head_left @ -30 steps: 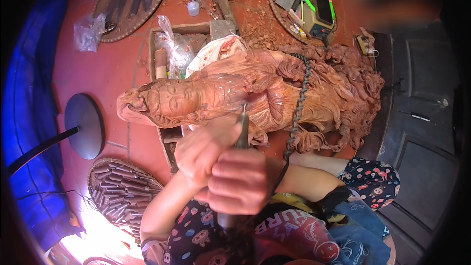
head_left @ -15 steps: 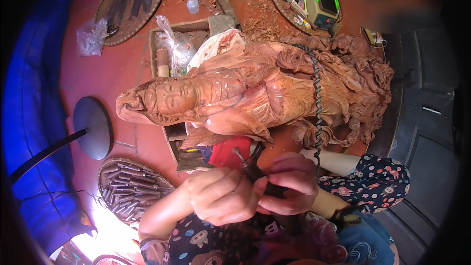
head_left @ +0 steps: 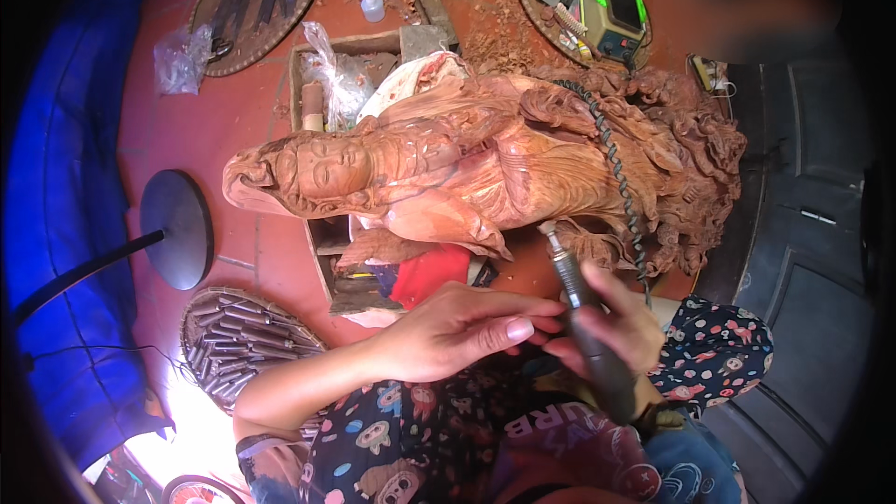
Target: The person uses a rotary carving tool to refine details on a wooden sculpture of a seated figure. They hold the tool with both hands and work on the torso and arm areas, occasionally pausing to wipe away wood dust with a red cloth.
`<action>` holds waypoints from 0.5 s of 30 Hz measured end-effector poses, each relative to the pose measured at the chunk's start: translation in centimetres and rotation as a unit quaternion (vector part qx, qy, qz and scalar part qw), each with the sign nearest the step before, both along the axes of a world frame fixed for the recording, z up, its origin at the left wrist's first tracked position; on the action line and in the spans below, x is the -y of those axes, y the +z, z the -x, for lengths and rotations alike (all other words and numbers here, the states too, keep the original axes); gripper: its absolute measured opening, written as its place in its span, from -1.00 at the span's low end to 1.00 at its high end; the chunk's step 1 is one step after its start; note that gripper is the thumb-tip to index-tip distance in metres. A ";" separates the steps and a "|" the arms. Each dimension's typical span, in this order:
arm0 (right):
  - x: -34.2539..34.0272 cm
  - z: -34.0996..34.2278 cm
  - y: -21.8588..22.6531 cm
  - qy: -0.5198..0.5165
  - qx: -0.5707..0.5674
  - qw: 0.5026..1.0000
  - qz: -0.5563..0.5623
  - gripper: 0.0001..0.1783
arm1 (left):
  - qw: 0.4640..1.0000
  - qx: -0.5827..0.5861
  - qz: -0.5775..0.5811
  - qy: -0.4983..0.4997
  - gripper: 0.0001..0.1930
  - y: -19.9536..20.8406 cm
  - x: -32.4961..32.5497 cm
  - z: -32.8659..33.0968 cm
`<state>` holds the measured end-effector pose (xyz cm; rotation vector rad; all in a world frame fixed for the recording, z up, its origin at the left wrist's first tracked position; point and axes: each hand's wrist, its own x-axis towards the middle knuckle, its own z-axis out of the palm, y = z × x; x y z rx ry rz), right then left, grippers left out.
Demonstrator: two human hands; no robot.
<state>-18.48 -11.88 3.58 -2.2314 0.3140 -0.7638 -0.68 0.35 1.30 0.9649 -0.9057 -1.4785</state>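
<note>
A dark rotary carving handpiece (head_left: 600,369) with a ribbed metal front is gripped in my right hand (head_left: 629,325). Its tip points up and slightly left, toward the carving. My left hand (head_left: 453,331) is open just left of it, fingers stretched toward the handpiece and thumb apart. Its fingertips lie close to the right hand's fingers; whether they touch is unclear. Beyond both hands a large reddish wooden statue (head_left: 439,163) of a robed figure lies on its back, head to the left. A coiled black cord (head_left: 623,177) drapes over its lower robe.
The statue lies across a wooden crate (head_left: 327,285) with a red cloth (head_left: 431,277) at its near side. Left are a round black lamp base (head_left: 177,229) and a basket of chisels (head_left: 247,345). A control box (head_left: 616,23) sits on a far-right tray.
Both hands were together around the dark handpiece. Now the right hand has carried it rightward, turned lengthwise, and the left hand's fingers have straightened off it.
</note>
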 end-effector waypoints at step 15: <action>-4.4 -0.6 -1.5 0.091 -0.058 0.983 -0.149 -0.33 | 0.974 -0.217 -0.067 0.005 -0.42 0.3 -3.4 -1.5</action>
